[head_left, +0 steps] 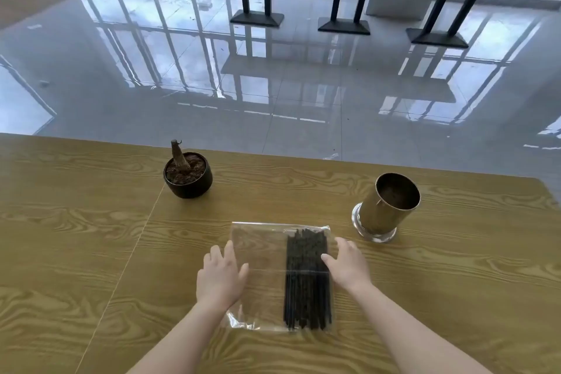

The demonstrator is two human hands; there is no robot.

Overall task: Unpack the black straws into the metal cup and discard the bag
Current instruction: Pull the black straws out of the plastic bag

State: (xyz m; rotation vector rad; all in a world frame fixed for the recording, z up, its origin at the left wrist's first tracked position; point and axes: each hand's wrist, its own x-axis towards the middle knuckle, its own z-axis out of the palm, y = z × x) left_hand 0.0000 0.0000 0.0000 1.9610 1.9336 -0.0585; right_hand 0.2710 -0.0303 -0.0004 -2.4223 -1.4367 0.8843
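A clear bag point(261, 252) of black straws point(306, 279) was laid flat on the wood-grain counter point(91, 252), its sides touched by the left hand point(220, 275) and right hand point(349, 264), fingers straight. A metal cup point(387, 206) was stood beyond on the right, a plant pot point(187, 176) farther left. Glossy floor tiles point(273, 85) were seen behind.

The worktop point(76, 252) is cut off at the left, right and bottom edges. The left hand point(220, 276) covers part of the left edge of the bag point(261, 252).
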